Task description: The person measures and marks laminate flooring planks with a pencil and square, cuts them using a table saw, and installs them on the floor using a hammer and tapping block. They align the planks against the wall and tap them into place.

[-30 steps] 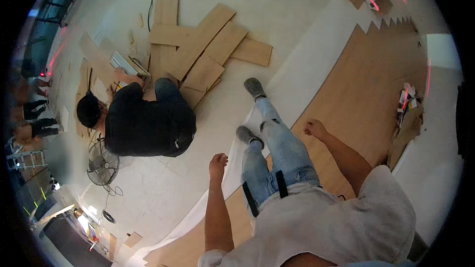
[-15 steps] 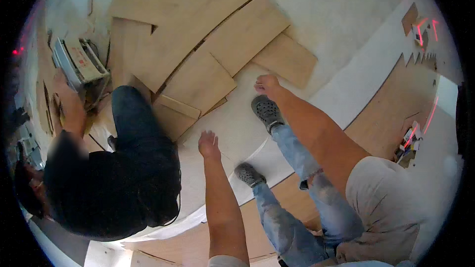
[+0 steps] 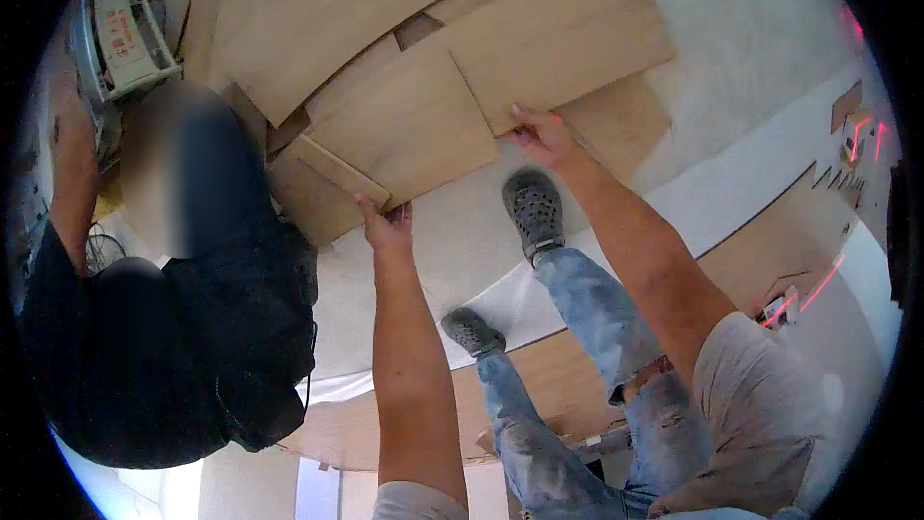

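Note:
My left hand [image 3: 389, 229] is closed on the near edge of a light wooden plank [image 3: 409, 116], thumb above and fingers partly hidden below. A narrow wooden strip [image 3: 337, 171] lies on the boards right beside that thumb. Farther right, my right hand [image 3: 545, 140] pinches the near left corner of a second wooden plank [image 3: 577, 34]. That plank lies partly over another wooden board [image 3: 621, 120]. Both planks rest in a loose pile with other large wooden boards [image 3: 346, 19].
At left a co-worker in dark clothes [image 3: 212, 347] crouches close by, one arm at a boxy beige and grey tool [image 3: 125, 39]. My feet in grey clogs [image 3: 534, 207] stand on white sheeting [image 3: 423, 270]. Red laser lines [image 3: 823, 284] show at right.
Both hands have reached forward to the pile and taken hold of planks. The two planks have shifted apart from the larger board. The co-worker has leaned lower.

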Tool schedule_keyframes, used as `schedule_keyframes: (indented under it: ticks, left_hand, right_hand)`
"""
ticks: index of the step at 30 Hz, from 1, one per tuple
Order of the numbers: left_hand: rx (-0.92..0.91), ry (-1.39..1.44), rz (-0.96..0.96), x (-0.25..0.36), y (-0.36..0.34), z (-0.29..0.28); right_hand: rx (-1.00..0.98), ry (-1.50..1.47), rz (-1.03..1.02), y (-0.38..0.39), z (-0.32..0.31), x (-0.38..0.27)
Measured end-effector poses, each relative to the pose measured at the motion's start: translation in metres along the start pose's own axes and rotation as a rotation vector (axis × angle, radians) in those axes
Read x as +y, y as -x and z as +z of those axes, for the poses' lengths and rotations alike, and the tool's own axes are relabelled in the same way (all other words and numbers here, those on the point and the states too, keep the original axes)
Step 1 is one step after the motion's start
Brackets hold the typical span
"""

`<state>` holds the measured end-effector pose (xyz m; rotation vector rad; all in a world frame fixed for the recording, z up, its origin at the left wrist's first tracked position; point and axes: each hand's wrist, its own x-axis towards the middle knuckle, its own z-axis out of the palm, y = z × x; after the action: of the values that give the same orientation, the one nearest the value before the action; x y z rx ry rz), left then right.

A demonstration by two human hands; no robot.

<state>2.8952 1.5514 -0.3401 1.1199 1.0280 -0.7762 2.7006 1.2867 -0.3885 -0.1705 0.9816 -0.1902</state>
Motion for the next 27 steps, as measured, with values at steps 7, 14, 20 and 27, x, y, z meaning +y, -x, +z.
schedule_keyframes:
  ticks: [7, 14, 20, 27]
  left_hand:
    - [0.017, 0.042, 0.024, -0.098, 0.083, -0.021]
    - [-0.026, -0.137, -0.034, -0.158, 0.288, 0.024]
    - [-0.325, -0.171, -0.109, -0.142, 0.458, 0.047]
    - [-0.551, -0.246, -0.081, -0.114, 0.632, 0.001]
  right_hand:
    - [0.317, 0.100, 0.024, 0.158, -0.066, -0.036]
    - [0.258, 0.449, -0.124, 0.401, -0.130, -0.109]
    - [0.321, -0.134, -0.354, 0.605, -0.140, -0.104]
    - [0.113, -0.212, -0.487, 0.796, -0.033, -0.089]
